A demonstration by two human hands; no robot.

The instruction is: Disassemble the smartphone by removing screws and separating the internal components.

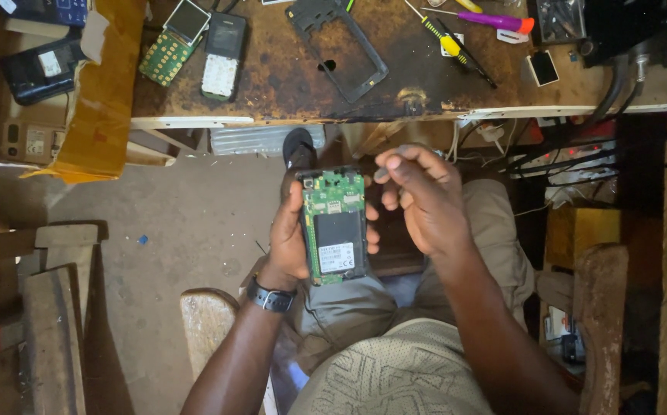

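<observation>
My left hand (291,234) grips an opened mobile phone (335,227) from its left side, held upright over my lap. Its back is off, so a green circuit board, a black block and a white label show. My right hand (418,196) hovers just right of the phone's top edge with the fingers curled and pinched together; I cannot tell whether anything small is between them. A black watch sits on my left wrist.
A worn brown workbench (287,77) lies ahead with a black phone frame (339,46), a keypad board (166,52), another phone part (222,55), screwdrivers (456,42) and a small black chip (543,68). Cables hang at right. Wooden benches flank my legs.
</observation>
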